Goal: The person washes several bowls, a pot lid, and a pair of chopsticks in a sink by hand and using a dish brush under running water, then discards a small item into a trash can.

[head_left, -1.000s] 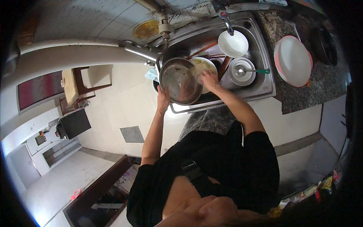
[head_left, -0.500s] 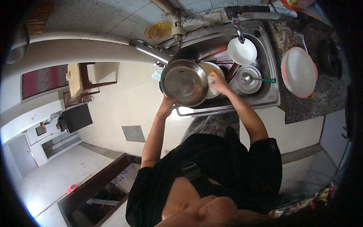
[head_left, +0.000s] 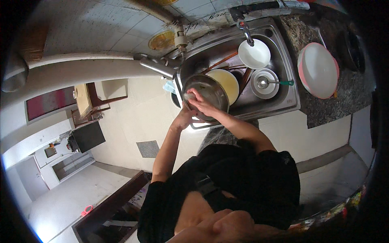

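My left hand [head_left: 184, 118] grips the near left rim of a stainless steel pan [head_left: 212, 91], tilted over the left end of the sink. Inside the pan, my right hand [head_left: 201, 105] presses a small whitish wad [head_left: 189, 96] against the metal; whether it is cloth or sponge is unclear. Just right of the pan, partly covered by it, lies a bowl with a pale yellow inside [head_left: 229, 83]. A white bowl [head_left: 254, 54] stands under the tap [head_left: 245, 30]. Nearer me, stacked white bowls [head_left: 259, 92] hold a ladle with a green handle [head_left: 287, 83].
The steel sink [head_left: 289, 99] surrounds the dishes, with brown sticks [head_left: 221, 61] at its back. A pink-rimmed white basin [head_left: 320, 73] rests on the dark counter [head_left: 328, 111] at right, beside a black pan [head_left: 353, 52]. A shiny metal tube [head_left: 158, 68] lies beyond the sink's left edge.
My right hand has moved left from the yellow bowl into the steel pan, carrying the whitish wad. The pan has shifted slightly right and down, and its tilt has changed.
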Tool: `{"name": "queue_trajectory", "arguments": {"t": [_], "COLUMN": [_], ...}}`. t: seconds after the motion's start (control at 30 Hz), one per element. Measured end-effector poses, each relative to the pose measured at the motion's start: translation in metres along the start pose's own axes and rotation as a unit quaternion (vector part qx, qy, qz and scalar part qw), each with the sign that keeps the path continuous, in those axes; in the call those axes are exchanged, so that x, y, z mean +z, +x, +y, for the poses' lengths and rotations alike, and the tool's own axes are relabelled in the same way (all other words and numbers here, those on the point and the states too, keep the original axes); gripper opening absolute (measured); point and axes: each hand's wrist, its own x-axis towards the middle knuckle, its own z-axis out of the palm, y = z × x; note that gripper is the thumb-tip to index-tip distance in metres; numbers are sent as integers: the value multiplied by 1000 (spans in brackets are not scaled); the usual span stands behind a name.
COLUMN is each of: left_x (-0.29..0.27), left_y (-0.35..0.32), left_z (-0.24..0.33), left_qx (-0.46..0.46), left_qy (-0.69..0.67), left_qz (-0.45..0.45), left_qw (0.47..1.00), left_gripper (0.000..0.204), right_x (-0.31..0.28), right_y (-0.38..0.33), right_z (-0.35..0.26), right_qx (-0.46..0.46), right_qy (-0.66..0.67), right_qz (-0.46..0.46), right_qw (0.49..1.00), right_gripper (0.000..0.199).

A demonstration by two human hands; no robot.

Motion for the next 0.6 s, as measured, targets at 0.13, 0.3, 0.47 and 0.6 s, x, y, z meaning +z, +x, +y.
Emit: {"name": "queue_trajectory", "arguments": {"t": [0.13, 0.3, 0.47, 0.6], "left_x": [10, 25, -9, -26], "left_y": [-7, -16, -1, 3], "left_z": [3, 18, -10, -14], "left_qx": [24, 65, 191, 159], "left_qy": [-9, 7, 125, 97], "left_qz": [11, 92, 125, 141], "left_qw": [1000, 994, 966, 972], "left_gripper": [62, 58, 75, 71], "right_x": [-2, -68, -135, -126], "right_y": [55, 44, 19, -13], "right_z": [33, 17, 54, 46], "right_qx": [-197, -97, 99, 73], "right_qy": [-289, -599, -646, -790], "right_qz": [211, 185, 181, -49], "right_qw": [913, 773, 735, 606], "right_gripper": [27, 30, 37, 27]}}
